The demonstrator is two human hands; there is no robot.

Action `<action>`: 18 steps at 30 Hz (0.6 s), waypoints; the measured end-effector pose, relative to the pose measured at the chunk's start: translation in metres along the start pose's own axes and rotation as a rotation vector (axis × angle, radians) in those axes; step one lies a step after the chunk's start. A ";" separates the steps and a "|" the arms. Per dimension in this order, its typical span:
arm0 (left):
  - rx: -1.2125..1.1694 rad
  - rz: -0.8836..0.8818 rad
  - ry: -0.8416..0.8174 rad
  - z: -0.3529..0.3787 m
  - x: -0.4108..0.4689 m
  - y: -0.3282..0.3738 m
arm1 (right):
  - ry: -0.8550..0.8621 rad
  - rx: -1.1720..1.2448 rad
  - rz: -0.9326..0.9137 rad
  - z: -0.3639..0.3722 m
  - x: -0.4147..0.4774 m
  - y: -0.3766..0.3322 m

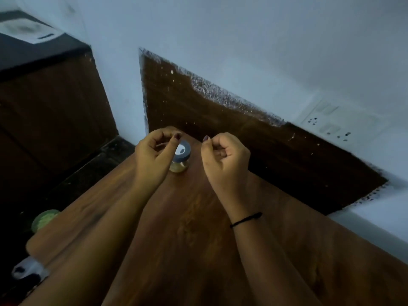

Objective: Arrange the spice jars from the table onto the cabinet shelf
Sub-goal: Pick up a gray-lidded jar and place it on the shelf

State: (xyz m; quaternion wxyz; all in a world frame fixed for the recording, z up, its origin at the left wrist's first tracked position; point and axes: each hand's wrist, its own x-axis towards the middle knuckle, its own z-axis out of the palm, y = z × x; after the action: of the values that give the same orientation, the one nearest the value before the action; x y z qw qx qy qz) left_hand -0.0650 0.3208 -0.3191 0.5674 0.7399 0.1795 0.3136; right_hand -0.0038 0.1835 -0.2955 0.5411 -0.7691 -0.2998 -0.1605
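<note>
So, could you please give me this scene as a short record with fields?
surface: wooden table
jar: one spice jar, upright, dark lid on
left hand: fingers curled, overlapping the jar's left side, no grip seen
right hand: fingers curled, empty, right of the jar

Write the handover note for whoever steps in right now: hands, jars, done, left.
Left hand: fingers curled, holding nothing, close beside the spice jar.
Right hand: fingers curled, empty, to the jar's right.
The spice jar stands upright on the table, lid on.
Done: cannot tell; the cabinet shelf is out of view.
Left: this jar has yet to go onto the shelf.
</note>
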 end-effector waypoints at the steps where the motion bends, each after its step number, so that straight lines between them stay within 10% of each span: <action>1: 0.023 -0.026 -0.004 0.000 0.002 -0.011 | -0.016 -0.012 0.022 0.007 -0.002 0.006; 18: 0.582 -0.110 -0.332 0.027 0.082 -0.165 | -0.457 -0.141 0.434 0.111 -0.010 0.110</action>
State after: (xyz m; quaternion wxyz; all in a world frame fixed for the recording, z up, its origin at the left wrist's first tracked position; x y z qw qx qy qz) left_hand 0.0283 0.4006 -0.4591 0.3700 0.9010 0.2064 0.0934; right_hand 0.0500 0.2580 -0.4222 0.4267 -0.8669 -0.2304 0.1151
